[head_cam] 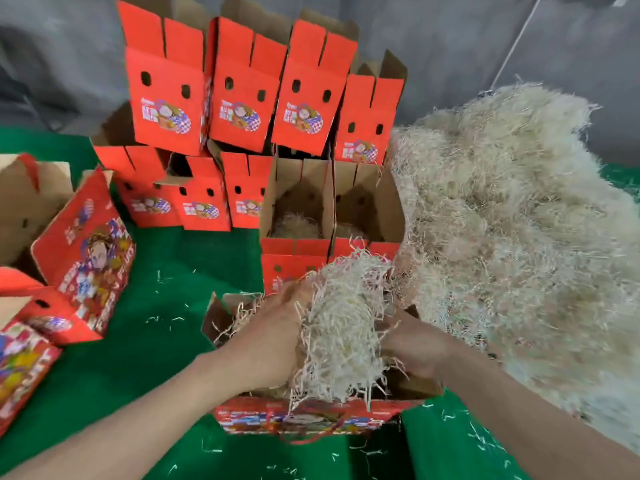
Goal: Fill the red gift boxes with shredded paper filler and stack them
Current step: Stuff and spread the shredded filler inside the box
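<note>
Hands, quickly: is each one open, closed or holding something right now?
Left hand: holds the shredded paper over the box, fingers sunk in it.
Right hand: holds the same clump from the other side.

Gift boxes (239, 91): outer faces bright red; inner faces plain brown cardboard.
Front print (173, 117): multicolour cartoon emblem, blue-and-white checker patch, white lettering.
Shredded paper filler (502, 220): cream to pale straw.
Desk (166, 265) covering: deep green, flecked with pale strands.
Wall (69, 46): grey.
</note>
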